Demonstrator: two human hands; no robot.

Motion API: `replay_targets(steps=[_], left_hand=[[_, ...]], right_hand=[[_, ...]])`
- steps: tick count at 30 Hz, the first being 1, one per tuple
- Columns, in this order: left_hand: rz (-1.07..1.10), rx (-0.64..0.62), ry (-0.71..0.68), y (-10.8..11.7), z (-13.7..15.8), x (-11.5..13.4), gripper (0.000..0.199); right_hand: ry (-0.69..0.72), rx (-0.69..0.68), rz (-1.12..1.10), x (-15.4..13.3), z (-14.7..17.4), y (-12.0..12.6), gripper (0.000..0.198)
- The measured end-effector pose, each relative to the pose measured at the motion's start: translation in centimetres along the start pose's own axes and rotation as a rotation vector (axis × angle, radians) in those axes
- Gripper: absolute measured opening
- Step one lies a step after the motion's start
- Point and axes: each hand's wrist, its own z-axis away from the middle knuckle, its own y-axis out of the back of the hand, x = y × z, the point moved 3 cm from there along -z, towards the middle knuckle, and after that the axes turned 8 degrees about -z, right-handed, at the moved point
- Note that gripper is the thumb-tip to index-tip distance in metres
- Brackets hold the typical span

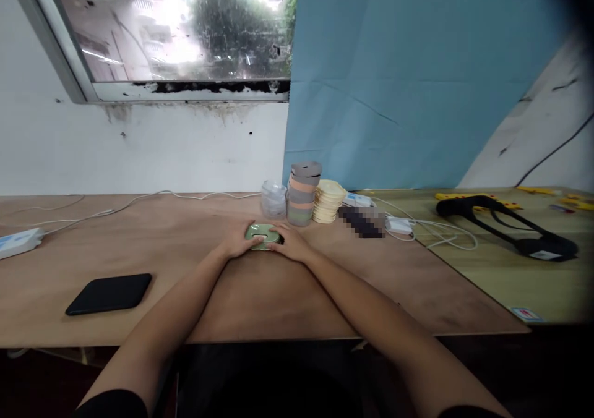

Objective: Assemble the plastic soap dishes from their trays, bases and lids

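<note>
A small glossy green lid with a pale slot in its middle lies at the table's centre, between my hands. My left hand grips its left side, the thumb laid over the top near the slot. From the right, my right hand closes on the other edge, fingers along the back and thumb in front. A dark spot shows beside the right fingers; I cannot make out what it is. Just behind the hands stand stacked grey and orange cups, clear plastic cups and a stack of cream lids.
A black phone-like slab lies on the wooden table at left. White power strips and cables run along the back. To the right are a blurred-out dark item, a white adapter and a black strap-like frame.
</note>
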Motion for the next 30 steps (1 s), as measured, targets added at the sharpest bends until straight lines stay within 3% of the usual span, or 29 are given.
replay_targets(steps=[2, 4, 14, 18, 22, 26, 30], left_hand=[[0.018, -0.025, -0.009, 0.3, 0.2, 0.3, 0.094], [0.036, -0.008, 0.008, 0.5, 0.4, 0.6, 0.097], [0.222, 0.139, 0.114, 0.5, 0.2, 1.3, 0.063], [0.378, 0.233, 0.201, 0.9, -0.3, 0.6, 0.055], [0.495, 0.351, 0.295, 1.2, -0.5, -0.5, 0.056], [0.655, 0.357, 0.332, 0.8, -0.6, -0.9, 0.060], [0.894, 0.376, 0.308, 0.5, -0.7, -0.5, 0.064]], right_hand=[[-0.040, 0.049, -0.057, 0.0, 0.0, 0.4, 0.054], [-0.055, 0.093, -0.116, 0.0, 0.0, 0.8, 0.053], [0.008, 0.254, -0.220, -0.5, -0.1, 1.5, 0.071], [0.003, 0.189, -0.170, -0.4, 0.1, 1.0, 0.089], [-0.022, 0.005, -0.061, -0.3, 0.2, 0.1, 0.105], [0.019, -0.157, -0.001, -0.6, 0.2, -0.4, 0.092], [0.046, -0.063, 0.019, -0.9, 0.3, 0.1, 0.075]])
